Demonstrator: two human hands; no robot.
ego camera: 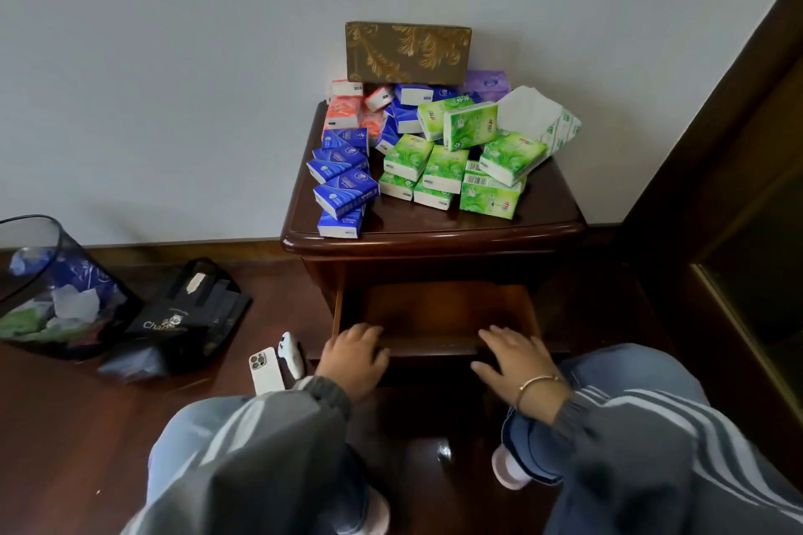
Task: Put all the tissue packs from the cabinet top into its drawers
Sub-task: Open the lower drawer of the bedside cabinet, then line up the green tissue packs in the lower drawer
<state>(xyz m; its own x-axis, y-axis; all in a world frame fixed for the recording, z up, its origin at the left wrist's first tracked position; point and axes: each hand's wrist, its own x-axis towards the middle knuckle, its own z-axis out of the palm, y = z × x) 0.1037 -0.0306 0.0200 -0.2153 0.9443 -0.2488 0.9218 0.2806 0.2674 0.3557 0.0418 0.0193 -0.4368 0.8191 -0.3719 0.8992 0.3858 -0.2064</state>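
A dark wooden cabinet point(434, 237) stands against the wall. Its top carries a heap of tissue packs: several blue ones point(345, 191) at the left, several green ones point(489, 198) in the middle and right, orange ones point(343, 111) and a purple one point(486, 83) at the back. The top drawer point(434, 313) is pulled out and looks bare inside. My left hand point(354, 358) grips the drawer's front edge at the left. My right hand point(515, 363) rests on the same edge at the right, fingers spread.
A brown and gold tissue box point(408, 52) stands at the back of the cabinet top, an opened white pack point(539, 115) at the right. On the floor left lie a phone point(266, 369), a white controller point(291, 354), a black bag point(187, 317) and a bin point(48, 287). A dark door frame point(738, 187) rises at the right.
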